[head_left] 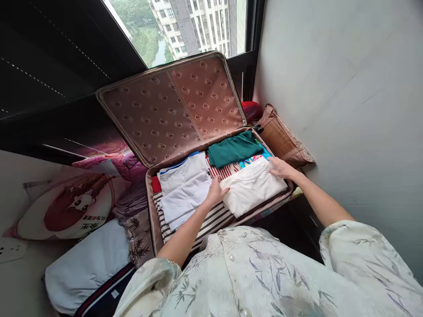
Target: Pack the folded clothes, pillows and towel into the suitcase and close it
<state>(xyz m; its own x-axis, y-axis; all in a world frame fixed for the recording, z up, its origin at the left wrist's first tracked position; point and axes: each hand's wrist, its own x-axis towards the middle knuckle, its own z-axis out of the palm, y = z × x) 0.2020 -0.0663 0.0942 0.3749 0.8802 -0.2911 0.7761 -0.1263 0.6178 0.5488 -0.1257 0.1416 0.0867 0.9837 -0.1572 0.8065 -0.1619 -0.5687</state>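
A folded white garment (254, 187) lies at the right front of an open suitcase (150, 215). My left hand (216, 192) grips its left edge, thumb over the top, while my right hand (280, 168) has hold of its upper right corner. The undersides of the fingers are partly hidden. Behind it are a folded dark green garment (233, 149), a red-and-white striped cloth (222, 171) and a bright multicoloured piece (251, 161). On the left side, folded white clothes (185, 198) rest over a black-and-white striped garment (211, 222).
The patterned suitcase lid (175, 110) leans back below a window (194, 26). A brown woven bundle (280, 136) stands beside the right wall (346, 88). To the left are a printed cushion (66, 204), a pale blue bundle (89, 264) and a pink cloth (109, 163).
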